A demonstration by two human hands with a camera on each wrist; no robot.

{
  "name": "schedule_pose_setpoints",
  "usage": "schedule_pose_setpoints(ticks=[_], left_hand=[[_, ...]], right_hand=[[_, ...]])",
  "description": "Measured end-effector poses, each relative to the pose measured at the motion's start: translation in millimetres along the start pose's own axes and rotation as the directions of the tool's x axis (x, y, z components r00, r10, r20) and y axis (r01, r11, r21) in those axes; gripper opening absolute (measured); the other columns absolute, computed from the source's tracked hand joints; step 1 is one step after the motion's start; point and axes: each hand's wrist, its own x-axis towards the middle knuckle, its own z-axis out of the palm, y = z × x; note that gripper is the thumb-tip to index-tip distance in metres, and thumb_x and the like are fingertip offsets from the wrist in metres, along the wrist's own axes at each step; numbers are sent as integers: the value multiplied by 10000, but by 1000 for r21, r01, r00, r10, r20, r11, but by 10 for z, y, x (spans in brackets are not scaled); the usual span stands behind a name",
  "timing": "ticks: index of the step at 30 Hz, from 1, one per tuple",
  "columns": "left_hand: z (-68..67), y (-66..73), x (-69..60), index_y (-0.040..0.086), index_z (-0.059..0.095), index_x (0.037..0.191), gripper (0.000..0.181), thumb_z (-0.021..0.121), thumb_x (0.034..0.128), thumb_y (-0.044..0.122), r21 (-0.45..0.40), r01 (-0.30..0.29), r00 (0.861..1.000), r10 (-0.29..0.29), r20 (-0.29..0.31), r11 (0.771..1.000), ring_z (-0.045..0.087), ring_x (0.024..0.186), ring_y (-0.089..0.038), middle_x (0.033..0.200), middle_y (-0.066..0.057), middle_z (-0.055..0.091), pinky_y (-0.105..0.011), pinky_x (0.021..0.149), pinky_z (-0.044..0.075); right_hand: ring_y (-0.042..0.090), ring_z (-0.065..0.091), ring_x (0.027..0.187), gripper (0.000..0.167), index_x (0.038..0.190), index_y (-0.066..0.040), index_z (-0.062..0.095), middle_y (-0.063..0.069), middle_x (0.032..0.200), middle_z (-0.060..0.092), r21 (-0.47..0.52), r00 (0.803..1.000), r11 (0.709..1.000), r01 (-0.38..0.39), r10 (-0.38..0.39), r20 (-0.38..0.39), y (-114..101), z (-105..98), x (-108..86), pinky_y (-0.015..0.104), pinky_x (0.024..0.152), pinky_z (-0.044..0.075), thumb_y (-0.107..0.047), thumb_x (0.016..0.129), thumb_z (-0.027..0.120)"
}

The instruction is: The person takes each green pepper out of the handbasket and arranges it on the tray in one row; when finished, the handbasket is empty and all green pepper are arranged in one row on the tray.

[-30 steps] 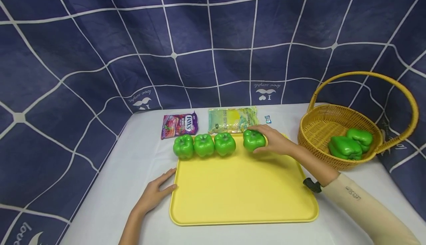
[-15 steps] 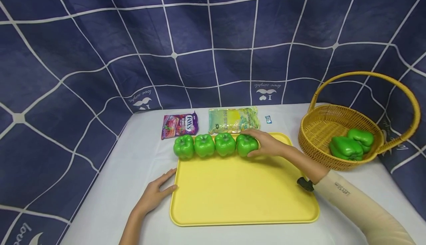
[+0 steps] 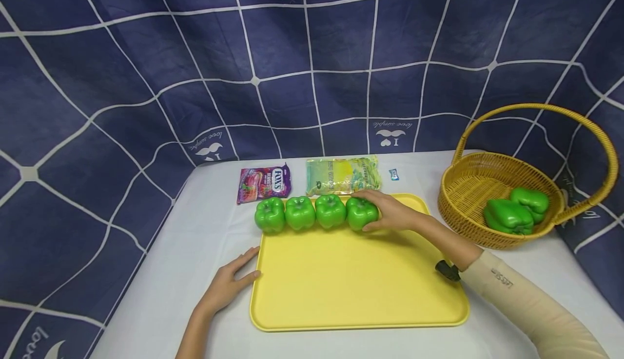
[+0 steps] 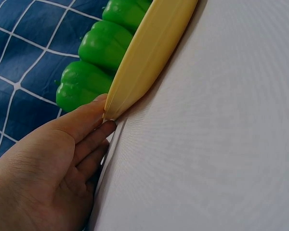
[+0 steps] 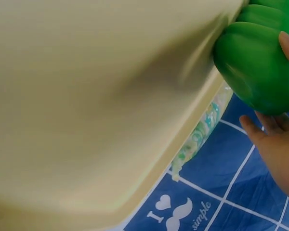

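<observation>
At the back of the yellow tray [image 3: 356, 278], green bell peppers stand in a row, one [image 3: 270, 215] at the left end and two [image 3: 299, 213] [image 3: 330, 211] beside it. My right hand [image 3: 394, 211] holds the rightmost bell pepper [image 3: 361, 214], thumb in front and fingers behind; it sits against its neighbour. In the right wrist view, the thumb and fingers lie on opposite sides of that pepper [image 5: 255, 67]. Fingertips and thumb of my left hand [image 3: 228, 283] touch the tray's left rim. The left wrist view shows that hand [image 4: 53, 154] at the tray's edge [image 4: 149, 53].
A wicker basket [image 3: 453, 221] with a tall handle stands to the right, with two green bell peppers [image 3: 509, 215] inside. Behind the tray lie a purple Fox's candy bag [image 3: 263, 183], a yellow-green packet [image 3: 343, 175] and a tiny blue-white packet [image 3: 393, 174]. A dark blue patterned cloth hangs behind.
My right hand has moved left with its bell pepper, closing the gap to the row. Over the last half second it has stayed in place. The left hand has not moved.
</observation>
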Motion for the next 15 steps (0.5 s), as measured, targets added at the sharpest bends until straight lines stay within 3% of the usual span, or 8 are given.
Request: schedule_pose_setpoints(ticks=[9, 15], left_hand=[[11, -10, 9, 313, 432, 1376, 625, 628, 813, 502, 5, 16, 1000, -16, -4, 1000, 272, 1344, -288, 1442, 14, 364, -529, 1087, 182], [12, -24, 5, 322, 429, 1375, 624, 621, 813, 511, 5, 9, 1000, -9, -4, 1000, 269, 1344, -293, 1440, 19, 366, -538, 1081, 188]], right_hand=[[383, 285, 1303, 839, 1380, -59, 394, 169, 1406, 376, -9, 998, 999, 48, -49, -39, -5, -29, -77, 597, 1046, 228, -237, 684, 828], [347, 290, 1305, 803, 1385, -110, 395, 113, 1413, 369, -24, 989, 1000, -15, 11, -146, -11, -180, -350, 617, 1019, 252, -284, 716, 803]])
